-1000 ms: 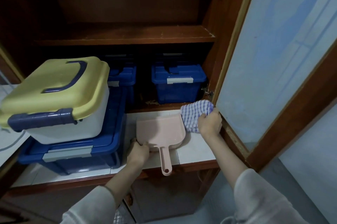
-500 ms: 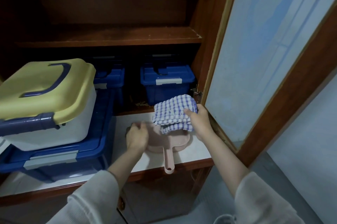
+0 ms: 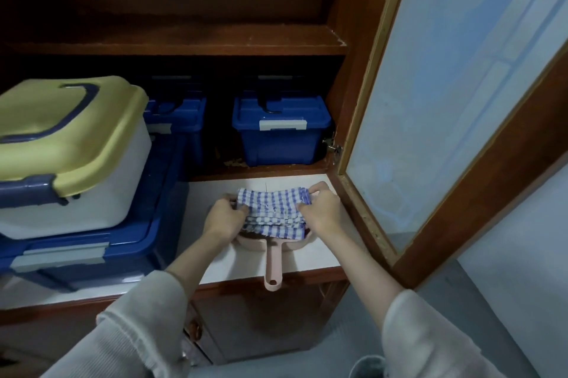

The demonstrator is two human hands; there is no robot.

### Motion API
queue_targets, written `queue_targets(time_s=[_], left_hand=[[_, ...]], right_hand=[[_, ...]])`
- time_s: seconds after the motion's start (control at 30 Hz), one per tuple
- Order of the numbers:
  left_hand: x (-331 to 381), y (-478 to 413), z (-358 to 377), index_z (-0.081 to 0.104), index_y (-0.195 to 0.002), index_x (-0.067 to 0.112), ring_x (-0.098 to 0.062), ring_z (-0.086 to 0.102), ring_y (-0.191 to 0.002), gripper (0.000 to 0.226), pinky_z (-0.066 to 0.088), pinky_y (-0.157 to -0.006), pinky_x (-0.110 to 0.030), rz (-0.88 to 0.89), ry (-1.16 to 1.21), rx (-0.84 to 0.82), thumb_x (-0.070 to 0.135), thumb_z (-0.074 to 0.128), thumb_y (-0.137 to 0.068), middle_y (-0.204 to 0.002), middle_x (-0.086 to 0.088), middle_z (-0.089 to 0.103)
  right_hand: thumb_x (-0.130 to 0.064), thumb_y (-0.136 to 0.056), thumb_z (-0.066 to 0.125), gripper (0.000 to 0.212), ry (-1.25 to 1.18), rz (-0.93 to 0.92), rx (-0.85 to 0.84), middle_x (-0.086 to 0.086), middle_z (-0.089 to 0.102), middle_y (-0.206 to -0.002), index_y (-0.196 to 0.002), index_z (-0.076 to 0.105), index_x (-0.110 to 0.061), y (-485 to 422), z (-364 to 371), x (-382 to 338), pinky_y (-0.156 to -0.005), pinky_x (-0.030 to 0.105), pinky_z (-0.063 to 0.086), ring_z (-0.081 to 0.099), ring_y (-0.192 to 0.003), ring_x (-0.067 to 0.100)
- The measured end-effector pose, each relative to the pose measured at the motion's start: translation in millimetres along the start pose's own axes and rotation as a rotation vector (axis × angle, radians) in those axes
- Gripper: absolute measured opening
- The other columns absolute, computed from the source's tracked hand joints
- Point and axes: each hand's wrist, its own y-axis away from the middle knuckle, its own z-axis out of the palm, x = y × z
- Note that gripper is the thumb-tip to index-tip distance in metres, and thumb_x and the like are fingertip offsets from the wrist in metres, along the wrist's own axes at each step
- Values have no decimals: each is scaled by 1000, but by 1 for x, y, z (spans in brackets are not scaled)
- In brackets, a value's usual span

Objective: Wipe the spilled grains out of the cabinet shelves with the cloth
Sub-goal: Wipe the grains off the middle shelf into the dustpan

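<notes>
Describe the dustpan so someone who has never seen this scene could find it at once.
Beside the cabinet door runs a white ledge. There the dustpan lies under the checked cloth gripped by left hand and right hand, handle overhanging the front edge. Alone among blue boxes, it is pale pink.

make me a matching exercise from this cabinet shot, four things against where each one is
1 cloth
2 dustpan
3 yellow-lidded box
4 small blue box

a stacked on the big blue bin
b gripped by left hand and right hand
c beside the door hinge
d on the white ledge, handle overhanging

Pairs: 1-b, 2-d, 3-a, 4-c
</notes>
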Motion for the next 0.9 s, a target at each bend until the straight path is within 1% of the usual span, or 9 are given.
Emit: queue_targets(time_s=[0.07,0.1,0.17,0.23,0.33,0.47,0.6,0.7,0.9], left_hand=[[0,1,3,52,-125,8,-21,61,-92,32,43,-76,-26,4,-45,-10,18,53,-94,-114,-12,65],[0,-1,4,52,-126,8,-20,61,-92,33,43,-77,-26,4,-54,-10,18,53,-94,-115,-12,65],[-1,-6,7,51,-126,8,-23,63,-98,34,46,-81,-29,4,-63,1,17,55,-93,-116,-12,65],[0,-10,9,51,-126,9,-24,63,-98,34,48,-82,-31,5,-56,10,17,55,-93,-115,-12,65],[0,-13,12,52,-125,10,-24,63,-95,33,49,-81,-32,-12,-54,6,17,55,-93,-113,-11,65],[-1,-20,12,54,-121,12,-26,63,-98,31,50,-92,-38,-33,-36,13,18,57,-91,-113,-11,65],[-4,-21,11,53,-121,12,-25,63,-100,30,50,-91,-37,-29,-22,2,19,57,-91,-114,-8,65],[-6,-20,9,53,-121,12,-25,63,-101,31,50,-90,-35,-22,-22,4,20,57,-91,-115,-9,64],[-6,-15,7,53,-120,11,-23,62,-100,30,48,-85,-29,-7,-5,11,19,58,-91,-114,-8,65]], right_hand=[[-9,-86,64,27,57,-28,-1,1,52,-89,-107,47,-11,-1,1,2,-61,29,50,55,-78,16],[-8,-86,63,27,78,-39,-8,2,53,-88,-106,46,-14,-2,2,3,-60,31,51,55,-77,17],[-6,-87,61,21,126,-65,-14,3,53,-85,-97,46,-17,-7,4,5,-57,32,51,57,-75,19],[-3,-88,57,16,191,-101,-18,2,55,-81,-85,50,-17,-10,6,6,-56,30,48,56,-74,19],[4,-84,50,24,232,-130,-42,4,66,-84,-74,59,-16,-13,9,6,-61,28,48,57,-73,18],[4,-84,52,22,264,-126,-58,6,68,-92,-82,68,-13,-21,14,4,-65,27,48,62,-82,21],[1,-84,56,19,255,-110,-61,7,68,-96,-85,69,-12,-22,16,4,-64,25,47,62,-86,22],[-2,-86,59,14,248,-119,-68,6,68,-99,-90,70,-11,-18,16,5,-67,26,49,62,-87,19],[-4,-86,59,16,208,-134,-81,5,69,-101,-93,72,-10,-16,16,11,-72,26,50,63,-89,20]])
